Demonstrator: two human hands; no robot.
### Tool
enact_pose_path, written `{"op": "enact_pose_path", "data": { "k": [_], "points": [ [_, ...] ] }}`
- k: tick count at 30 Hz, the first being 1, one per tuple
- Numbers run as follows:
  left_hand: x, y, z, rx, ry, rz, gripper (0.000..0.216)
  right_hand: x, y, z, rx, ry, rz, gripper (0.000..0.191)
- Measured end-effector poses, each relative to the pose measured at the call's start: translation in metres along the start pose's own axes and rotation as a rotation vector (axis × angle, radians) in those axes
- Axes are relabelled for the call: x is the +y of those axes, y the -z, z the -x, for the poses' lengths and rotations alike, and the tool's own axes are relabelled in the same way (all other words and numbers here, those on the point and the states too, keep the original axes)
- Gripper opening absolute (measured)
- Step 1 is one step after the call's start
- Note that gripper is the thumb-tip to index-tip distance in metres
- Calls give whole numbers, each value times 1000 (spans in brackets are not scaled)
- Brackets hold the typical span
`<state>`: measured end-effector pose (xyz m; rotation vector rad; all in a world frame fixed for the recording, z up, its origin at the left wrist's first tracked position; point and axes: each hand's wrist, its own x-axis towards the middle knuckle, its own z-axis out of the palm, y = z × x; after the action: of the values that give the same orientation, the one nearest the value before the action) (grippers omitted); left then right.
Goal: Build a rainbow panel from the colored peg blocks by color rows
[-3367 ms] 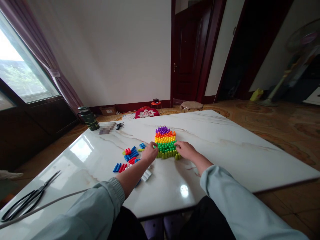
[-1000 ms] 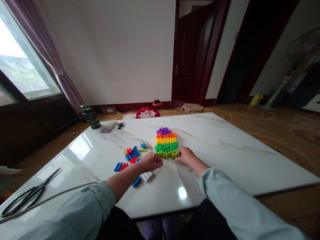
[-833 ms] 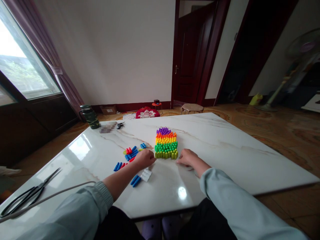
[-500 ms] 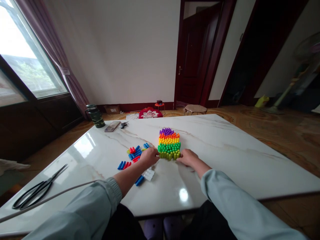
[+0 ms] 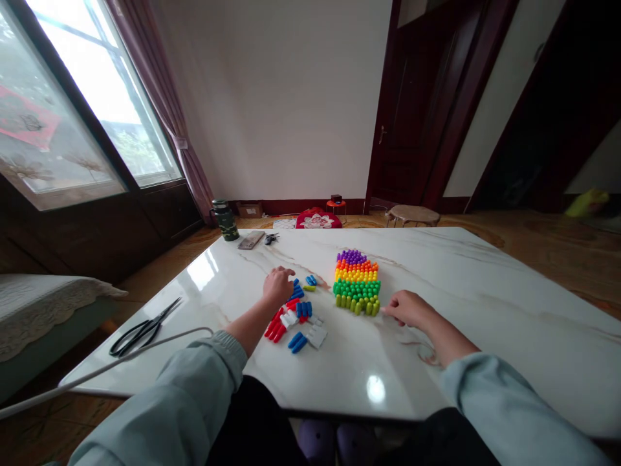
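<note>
The left grip [image 5: 278,285] is loosely curled at the far-left edge of loose glossy blue, red and white peg-shaped pieces [image 5: 305,309]; the right grip [image 5: 407,309] is bent inward, fingertips just beside the block of upright purple, orange, yellow, green and lime pegs [image 5: 358,289]; whether either holds anything, I cannot tell; the block stands right of the loose pieces on the white, brown-veined table [image 5: 436,362]; black-handled metal scissors [image 5: 158,320] lie left.
</note>
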<state>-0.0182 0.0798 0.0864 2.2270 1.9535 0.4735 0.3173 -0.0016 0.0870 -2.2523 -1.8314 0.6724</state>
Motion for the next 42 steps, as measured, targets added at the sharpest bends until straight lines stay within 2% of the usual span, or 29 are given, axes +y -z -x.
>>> {"op": "enact_pose_path", "data": {
  "k": [2,5,9,12,15,17,20,23,26,28,33,36,39,42],
  "points": [
    [-23,-1,0,-33,19,-1,44,-1,4,2,46,18,4,21],
    [-47,-7,3,-101,-33,6,62,-3,3,2,40,43,-10,18],
    [-56,-13,5,-162,-116,7,80,-4,-5,-5,16,69,-42,18],
    [-52,-15,2,-178,-141,12,75,-3,-9,-10,13,92,-64,17],
    [-48,-16,0,-149,-106,19,57,-5,-7,-9,26,107,-72,18],
    [-45,-16,0,-122,-57,31,48,-6,-2,-5,40,85,-64,19],
    [-42,-11,3,-58,46,74,48,-7,8,3,60,5,-7,19],
    [-36,0,4,61,153,159,45,-7,15,4,165,-37,-5,15],
    [-20,8,0,156,192,320,39,-14,16,3,353,74,-142,11],
    [0,9,-1,138,150,474,37,-28,14,4,419,199,-261,13],
    [69,-6,5,-106,-127,890,29,-72,6,19,343,397,-455,38],
    [101,-17,10,-171,-230,1070,33,-84,5,27,332,454,-497,37],
    [115,-24,10,-169,-255,1170,36,-84,7,29,392,495,-511,26],
    [118,-26,9,-158,-248,1173,34,-81,9,30,449,506,-489,23]
  ]
}}
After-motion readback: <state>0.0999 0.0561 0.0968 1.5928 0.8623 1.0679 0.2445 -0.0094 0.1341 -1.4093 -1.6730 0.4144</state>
